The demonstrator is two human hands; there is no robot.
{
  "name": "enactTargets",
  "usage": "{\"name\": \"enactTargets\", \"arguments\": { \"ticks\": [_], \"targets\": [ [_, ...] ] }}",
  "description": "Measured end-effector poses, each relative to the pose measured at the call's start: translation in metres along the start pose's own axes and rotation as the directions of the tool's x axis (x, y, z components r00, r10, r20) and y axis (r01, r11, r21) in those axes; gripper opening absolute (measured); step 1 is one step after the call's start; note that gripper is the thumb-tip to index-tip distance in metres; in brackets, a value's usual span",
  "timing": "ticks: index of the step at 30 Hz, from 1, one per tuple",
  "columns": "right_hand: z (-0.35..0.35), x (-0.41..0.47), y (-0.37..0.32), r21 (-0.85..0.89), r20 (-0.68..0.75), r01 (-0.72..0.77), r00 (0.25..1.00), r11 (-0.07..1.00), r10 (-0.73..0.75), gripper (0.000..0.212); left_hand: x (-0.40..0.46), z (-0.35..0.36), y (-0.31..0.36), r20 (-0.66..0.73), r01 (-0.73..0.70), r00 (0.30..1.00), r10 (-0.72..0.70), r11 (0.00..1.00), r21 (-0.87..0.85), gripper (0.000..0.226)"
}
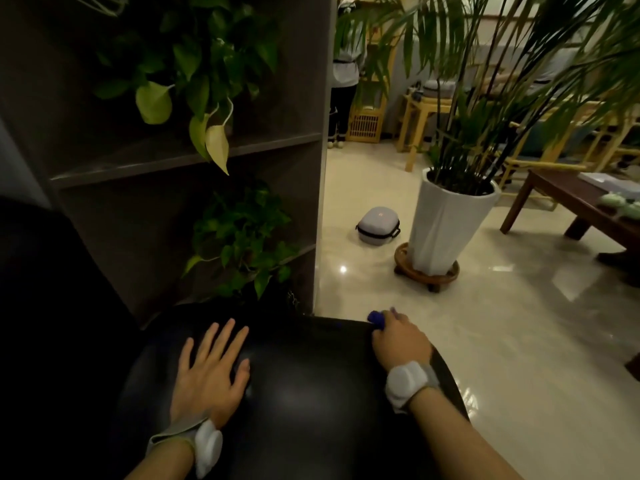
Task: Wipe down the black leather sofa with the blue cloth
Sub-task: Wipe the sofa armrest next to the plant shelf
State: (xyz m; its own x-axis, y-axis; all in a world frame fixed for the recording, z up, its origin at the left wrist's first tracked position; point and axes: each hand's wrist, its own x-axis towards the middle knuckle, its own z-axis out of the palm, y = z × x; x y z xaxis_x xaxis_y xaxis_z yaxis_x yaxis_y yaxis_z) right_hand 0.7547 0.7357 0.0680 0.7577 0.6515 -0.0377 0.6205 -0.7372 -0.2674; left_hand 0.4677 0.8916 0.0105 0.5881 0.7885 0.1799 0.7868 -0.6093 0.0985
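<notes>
— Where does the one view look from?
— From the person's head, facing forward and down, close over the sofa (311, 393) arm.
— How is it framed?
— Left hand (207, 372) low and near; right hand (398, 341) beside it, floor (519, 341) beyond.

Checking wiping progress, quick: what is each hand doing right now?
Left hand: open, flat on the black sofa arm.
Right hand: gripping the blue cloth at the arm's far edge.

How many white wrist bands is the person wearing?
2. One white wrist band sits on the left wrist, behind the left hand resting flat on the black leather sofa; the other is on the right wrist.
</notes>
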Motion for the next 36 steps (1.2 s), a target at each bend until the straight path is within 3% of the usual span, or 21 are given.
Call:
{"name": "enactTargets", "arguments": {
  "ticks": [2,4,6,9,12,15,17,20,23,25,27,30,32,34,36],
  "targets": [
    [0.016,-0.018,-0.034,0.005,-0.043,0.211,0.977,0.977,-0.211,0.043,0.0,-0.001,0.0,0.01,0.0,1.0,0.0,1.0,0.008,0.063],
    [0.032,-0.041,-0.063,0.053,-0.018,0.452,0.892,0.89,-0.452,0.052,-0.001,-0.001,0.0,0.013,-0.003,1.0,0.003,1.0,0.009,0.063],
    [0.041,-0.055,-0.067,0.079,0.016,0.56,0.826,0.825,-0.563,0.057,-0.001,-0.002,0.0,0.015,-0.006,1.0,0.005,1.0,0.019,0.064],
    [0.033,-0.044,-0.03,0.071,-0.069,0.418,0.908,0.906,-0.414,0.057,0.0,-0.002,0.0,-0.002,0.002,1.0,-0.002,1.0,0.003,0.067],
    [0.01,-0.016,0.031,0.051,-0.045,0.047,0.998,0.998,-0.045,0.052,-0.001,-0.005,0.004,-0.008,0.003,1.0,-0.003,1.0,-0.024,0.068],
    [-0.003,-0.005,0.059,0.178,0.002,-0.26,0.965,0.949,0.264,0.041,-0.003,-0.007,0.005,-0.012,0.004,1.0,-0.005,0.999,-0.037,0.069],
    [-0.001,-0.009,0.046,0.137,-0.044,-0.229,0.971,0.964,0.237,0.038,-0.003,-0.009,0.005,-0.014,0.005,1.0,-0.006,0.999,-0.04,0.07],
    [0.014,-0.029,0.008,-0.013,-0.147,0.059,0.987,0.998,-0.06,0.049,-0.002,-0.01,0.005,0.007,0.01,1.0,-0.01,0.999,-0.031,0.071],
    [0.028,-0.052,-0.019,-0.061,-0.079,0.306,0.947,0.95,-0.31,0.06,-0.001,-0.009,0.005,0.012,0.009,1.0,-0.008,0.999,-0.033,0.072],
    [0.028,-0.06,-0.009,-0.052,-0.046,0.359,0.931,0.932,-0.361,0.064,-0.001,-0.009,0.004,0.024,0.004,1.0,-0.003,1.0,-0.029,0.072],
    [0.02,-0.056,0.018,-0.006,-0.056,0.299,0.953,0.954,-0.298,0.064,-0.002,-0.008,0.003,0.032,-0.002,0.999,0.002,1.0,-0.022,0.072],
    [0.0,-0.038,0.051,0.081,-0.07,0.015,0.998,0.997,-0.01,0.056,0.0,-0.007,0.004,0.038,-0.005,0.999,0.004,1.0,0.013,0.071],
    [-0.003,-0.026,0.043,0.125,-0.053,-0.138,0.988,0.983,0.145,0.05,-0.001,-0.006,0.003,0.026,-0.003,1.0,0.003,1.0,0.013,0.069],
    [0.002,-0.018,0.014,0.062,-0.045,-0.123,0.991,0.99,0.126,0.049,-0.001,-0.007,0.002,0.035,0.007,0.999,-0.008,1.0,0.02,0.069],
    [0.013,-0.015,-0.03,0.006,-0.041,0.002,0.999,1.0,-0.002,0.049,-0.001,-0.007,0.001,0.073,0.008,0.997,-0.011,0.999,0.045,0.07]
  ]
}}
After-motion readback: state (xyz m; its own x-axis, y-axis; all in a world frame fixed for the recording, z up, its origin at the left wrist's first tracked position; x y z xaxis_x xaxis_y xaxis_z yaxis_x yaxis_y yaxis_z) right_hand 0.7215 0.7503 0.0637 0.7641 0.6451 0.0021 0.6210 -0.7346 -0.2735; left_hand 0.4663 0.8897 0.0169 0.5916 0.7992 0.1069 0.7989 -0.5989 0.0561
